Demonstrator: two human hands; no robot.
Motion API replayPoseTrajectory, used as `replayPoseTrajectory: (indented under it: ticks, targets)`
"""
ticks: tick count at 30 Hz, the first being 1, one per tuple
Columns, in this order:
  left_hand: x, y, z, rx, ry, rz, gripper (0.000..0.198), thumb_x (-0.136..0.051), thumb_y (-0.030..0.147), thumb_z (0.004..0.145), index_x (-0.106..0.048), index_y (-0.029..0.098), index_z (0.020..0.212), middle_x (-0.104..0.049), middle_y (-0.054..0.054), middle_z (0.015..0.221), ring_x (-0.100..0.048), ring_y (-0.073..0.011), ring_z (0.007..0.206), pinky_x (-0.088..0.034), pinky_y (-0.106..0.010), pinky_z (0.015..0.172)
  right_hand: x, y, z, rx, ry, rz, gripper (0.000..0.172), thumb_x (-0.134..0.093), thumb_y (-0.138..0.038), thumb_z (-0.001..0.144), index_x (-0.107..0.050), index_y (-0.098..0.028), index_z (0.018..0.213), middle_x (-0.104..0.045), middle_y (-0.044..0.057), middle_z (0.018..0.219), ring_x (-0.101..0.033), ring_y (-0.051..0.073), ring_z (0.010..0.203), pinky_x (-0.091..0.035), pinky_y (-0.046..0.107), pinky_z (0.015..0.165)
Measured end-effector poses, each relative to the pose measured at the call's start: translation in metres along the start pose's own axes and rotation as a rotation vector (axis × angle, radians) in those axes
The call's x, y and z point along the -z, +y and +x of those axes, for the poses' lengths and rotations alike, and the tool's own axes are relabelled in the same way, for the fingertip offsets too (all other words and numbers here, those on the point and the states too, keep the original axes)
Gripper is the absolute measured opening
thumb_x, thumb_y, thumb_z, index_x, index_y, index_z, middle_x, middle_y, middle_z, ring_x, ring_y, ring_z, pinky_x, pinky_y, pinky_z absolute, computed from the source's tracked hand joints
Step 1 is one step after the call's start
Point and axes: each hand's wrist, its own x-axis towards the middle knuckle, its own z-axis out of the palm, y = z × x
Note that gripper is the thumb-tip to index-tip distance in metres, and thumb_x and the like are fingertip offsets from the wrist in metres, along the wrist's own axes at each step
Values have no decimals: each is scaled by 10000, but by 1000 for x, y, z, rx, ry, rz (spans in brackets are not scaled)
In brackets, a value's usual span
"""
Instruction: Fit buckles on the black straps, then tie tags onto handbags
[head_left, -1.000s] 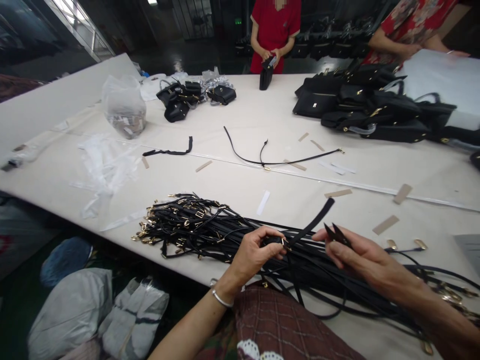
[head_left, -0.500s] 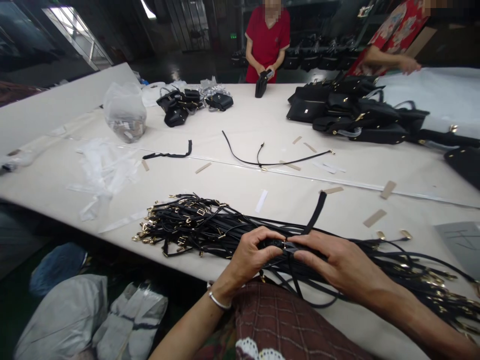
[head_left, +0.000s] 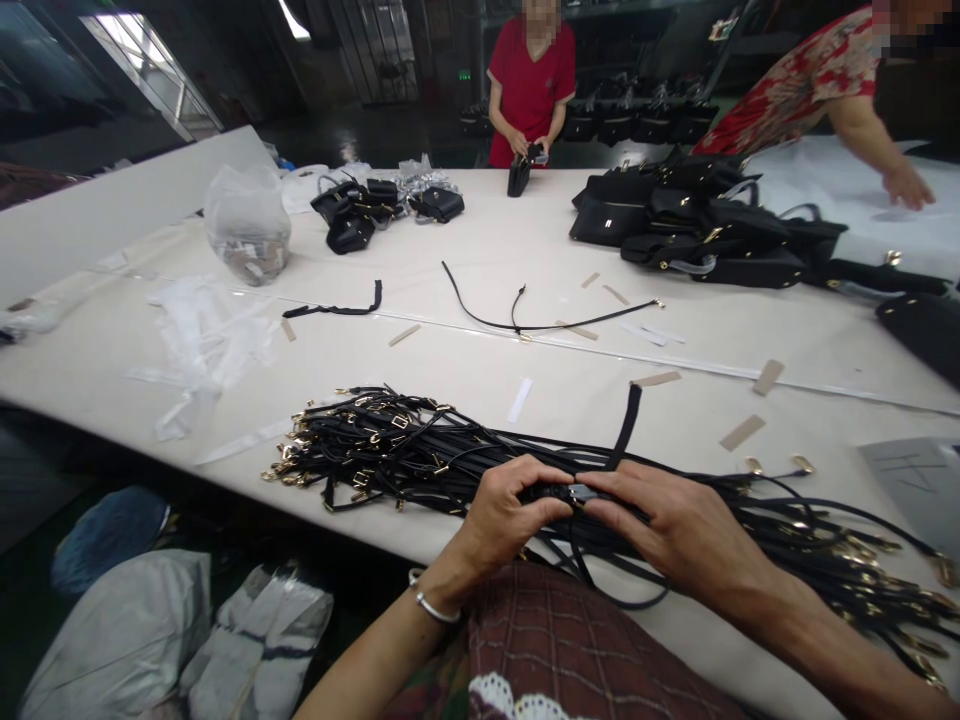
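Observation:
My left hand [head_left: 510,510] and my right hand [head_left: 667,525] meet at the near table edge, fingers pinched on the buckle end of one black strap [head_left: 626,425], whose free end sticks up and away from me. Under both hands lies a long heap of black straps with gold buckles [head_left: 375,445], running from the left to the far right. A loop of the held strap hangs over the table edge toward my lap.
Further out lie a thin black strap [head_left: 540,322], a short strap piece [head_left: 337,308], paper strips, crumpled plastic [head_left: 210,330] and a plastic bag [head_left: 246,225]. Black handbags [head_left: 705,225] are piled at the back right. A person in red [head_left: 531,85] handles a bag; another person's arm [head_left: 874,140] reaches in.
My right hand came left from holding the strap end apart and joined my left hand at the buckle. The strap's free end now stands more upright. The person at the right reached down onto the table.

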Motion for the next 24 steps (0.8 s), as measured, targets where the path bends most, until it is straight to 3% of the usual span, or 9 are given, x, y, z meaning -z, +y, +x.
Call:
replayPoseTrajectory:
  ticks: [5, 9, 17, 24]
  targets:
    - [-4, -2, -1, 140, 18, -87, 221, -793, 186, 717, -746, 186, 933, -746, -24, 909, -663, -168, 850, -492, -233, 785, -1, 5, 4, -69, -133, 274, 249, -552, -423, 951, -703, -301, 1106, -730, 13, 946, -677, 190, 854, -513, 287, 752]
    - [-7, -3, -1, 148, 39, -55, 204, -802, 226, 719, -738, 176, 906, -746, -30, 896, -662, -169, 819, -497, -243, 778, -5, 3, 4, -172, -139, 350, 240, -571, -439, 931, -702, -284, 1059, -727, 31, 1023, -668, 217, 932, -513, 320, 829]
    - [-2, 6, 4, 15, -21, 92, 146, -792, 202, 732, -748, 179, 869, -748, -28, 836, -665, -152, 758, -490, -225, 729, -2, 0, 11, -208, -219, 453, 198, -583, -398, 906, -707, -246, 938, -725, 24, 905, -650, 206, 830, -497, 299, 747]
    - [-2, 9, 4, 137, -48, -17, 179, -815, 246, 703, -748, 173, 852, -733, -26, 812, -647, -158, 753, -479, -235, 716, -9, 0, 10, -231, -146, 606, 213, -637, -410, 867, -724, -216, 883, -712, 16, 809, -640, 191, 756, -494, 264, 699]
